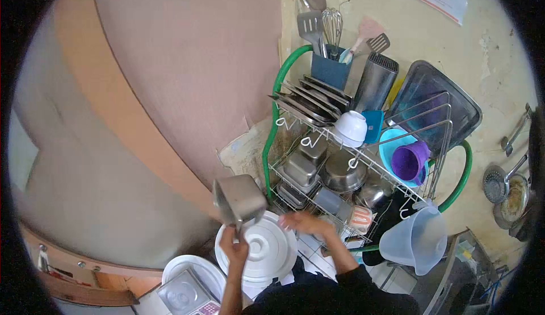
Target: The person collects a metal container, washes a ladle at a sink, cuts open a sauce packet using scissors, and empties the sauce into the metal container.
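A deep stainless steel food pan [248, 194], tipped on its side, is held up by its rim in my left hand [235, 249]. The fingers of that hand are closed on the pan's lower edge. To the right, my right hand [305, 223] is stretched out with its fingers extended and nothing visible in them. It is apart from the pan, above the edge of a round white lid [258, 266]. Close by on the right, the lower shelf of a wire dish rack [363, 155] carries several upturned steel pans [301, 168] and a steel bowl [344, 170].
The rack's upper shelf bears baking trays [312, 102], a white bowl [351, 128], a purple cup [409, 161] and a utensil holder [331, 72]. A translucent jug [414, 238] hangs at its right side. A digital scale [187, 295] sits at lower left.
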The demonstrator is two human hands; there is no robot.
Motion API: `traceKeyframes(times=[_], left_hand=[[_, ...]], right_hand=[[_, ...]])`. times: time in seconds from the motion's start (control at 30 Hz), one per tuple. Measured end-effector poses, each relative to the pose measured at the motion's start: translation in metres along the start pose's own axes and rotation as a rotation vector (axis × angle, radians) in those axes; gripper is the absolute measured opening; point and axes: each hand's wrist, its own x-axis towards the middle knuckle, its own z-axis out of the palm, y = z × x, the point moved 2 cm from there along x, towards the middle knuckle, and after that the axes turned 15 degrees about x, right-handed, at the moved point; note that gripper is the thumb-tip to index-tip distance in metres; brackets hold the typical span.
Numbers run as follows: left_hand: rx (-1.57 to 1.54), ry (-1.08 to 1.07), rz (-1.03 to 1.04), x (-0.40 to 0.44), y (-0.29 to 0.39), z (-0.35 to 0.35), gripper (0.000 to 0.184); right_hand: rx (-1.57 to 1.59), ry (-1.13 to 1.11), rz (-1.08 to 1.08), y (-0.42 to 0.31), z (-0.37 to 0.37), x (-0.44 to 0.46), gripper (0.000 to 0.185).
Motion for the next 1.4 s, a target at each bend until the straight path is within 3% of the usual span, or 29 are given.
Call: traceKeyframes(times=[0.07, 0.17, 0.27, 0.33, 0.4, 0.47, 0.5, 0.57, 0.6, 0.67, 0.8, 0.87, 0.97, 1.1, 1.27, 1.4], left_hand=[[0.113, -0.127, 0.208, 0.028, -0.011, -0.034, 0.028], [0.390, -0.122, 0.477, 0.051, -0.019, -0.066, 0.028], [0.427, -0.172, 0.568, 0.062, -0.019, -0.083, 0.027], [0.448, -0.181, 0.580, 0.061, -0.023, -0.087, 0.027], [0.484, -0.218, 0.585, 0.058, -0.025, -0.088, 0.027], [0.464, -0.200, 0.572, 0.057, -0.022, -0.089, 0.027], [0.450, -0.204, 0.545, 0.055, -0.023, -0.089, 0.027], [0.458, -0.217, 0.531, 0.048, -0.032, -0.085, 0.027], [0.470, -0.246, 0.502, 0.044, -0.038, -0.081, 0.027], [0.477, -0.247, 0.500, 0.036, -0.047, -0.075, 0.028], [0.439, -0.292, 0.406, 0.035, -0.046, -0.075, 0.029], [0.476, -0.355, 0.284, 0.029, -0.048, -0.075, 0.028], [0.504, -0.348, 0.344, 0.022, -0.068, -0.080, 0.031], [0.520, -0.357, 0.229, 0.021, -0.063, -0.083, 0.025], [0.522, -0.330, 0.153, 0.016, -0.049, -0.086, 0.028], [0.456, -0.336, 0.124, -0.002, -0.062, -0.087, 0.030]], right_hand=[[-0.217, 0.018, 0.114, -0.088, -0.025, -0.014, 0.038], [-0.381, 0.222, -0.222, -0.194, -0.052, -0.034, 0.021], [-0.579, 0.595, -0.394, -0.279, -0.084, -0.034, 0.018], [-0.516, 0.756, -0.474, -0.313, -0.135, -0.018, 0.016], [-0.729, 0.945, -0.736, -0.347, -0.176, 0.007, 0.014], [-0.903, 1.045, -0.613, -0.381, -0.208, 0.032, 0.031], [-0.906, 1.059, -0.626, -0.390, -0.217, 0.044, 0.031], [-1.059, 1.293, -0.588, -0.407, -0.225, 0.065, 0.067], [-1.064, 1.305, -0.599, -0.412, -0.224, 0.072, 0.067], [-1.195, 1.370, -0.526, -0.419, -0.223, 0.083, 0.092], [-1.227, 1.285, -0.459, -0.444, -0.253, 0.084, 0.089], [-1.239, 1.252, -0.407, -0.452, -0.268, 0.081, 0.081], [-1.236, 1.319, -0.414, -0.472, -0.272, 0.080, 0.071], [-1.279, 1.369, -0.408, -0.491, -0.288, 0.096, 0.066], [-1.232, 1.107, -0.113, -0.487, -0.295, 0.114, 0.047], [-1.503, 1.211, 0.032, -0.477, -0.263, 0.093, 0.037]])
